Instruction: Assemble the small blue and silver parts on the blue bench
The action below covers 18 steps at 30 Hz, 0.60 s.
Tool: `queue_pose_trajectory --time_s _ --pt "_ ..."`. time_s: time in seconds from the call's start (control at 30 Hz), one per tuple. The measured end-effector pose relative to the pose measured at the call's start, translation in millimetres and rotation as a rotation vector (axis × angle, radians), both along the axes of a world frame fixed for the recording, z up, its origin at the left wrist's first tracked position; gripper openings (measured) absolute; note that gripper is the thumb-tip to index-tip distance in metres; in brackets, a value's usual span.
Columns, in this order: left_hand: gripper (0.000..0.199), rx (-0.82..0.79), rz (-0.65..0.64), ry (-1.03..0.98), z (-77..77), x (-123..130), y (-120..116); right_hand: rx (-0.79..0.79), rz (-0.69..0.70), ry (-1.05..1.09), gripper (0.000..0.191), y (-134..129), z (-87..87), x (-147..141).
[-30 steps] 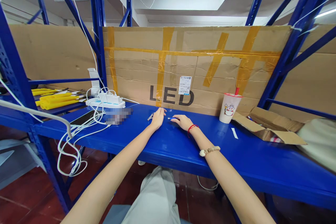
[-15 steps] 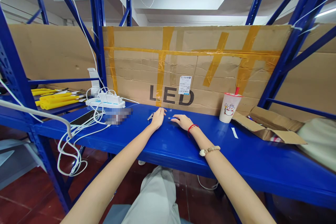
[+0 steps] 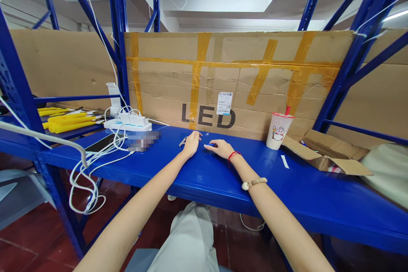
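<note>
Over the glossy blue metal desk [image 3: 255, 161], the right hand [image 3: 222, 148] has its grip clamped on a slim blue pen-like stick [image 3: 209, 145], its tip pointing toward the left hand [image 3: 191, 144]. Beside that left hand, a small silvery metal piece [image 3: 182, 141] pokes out; whether its grip is closed, nobody can tell. A white red-rimmed cup [image 3: 278, 131] stands upright to the right.
</note>
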<state>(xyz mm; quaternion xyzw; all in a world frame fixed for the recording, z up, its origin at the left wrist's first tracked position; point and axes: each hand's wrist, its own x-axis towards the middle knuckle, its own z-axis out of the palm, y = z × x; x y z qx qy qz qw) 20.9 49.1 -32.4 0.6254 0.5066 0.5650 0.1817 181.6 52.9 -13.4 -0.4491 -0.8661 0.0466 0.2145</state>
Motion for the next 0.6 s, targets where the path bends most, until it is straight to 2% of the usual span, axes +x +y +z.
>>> queue_pose_trajectory --time_s 0.33,0.6 --pt "0.033 0.005 0.005 -0.006 1.0 0.6 -1.3 0.040 -0.019 0.000 0.032 5.3 -3.5 2.5" --pt "0.032 -0.001 0.000 -0.004 0.2 -0.2 0.0 0.025 -0.022 0.034 0.034 0.0 -0.6 0.1"
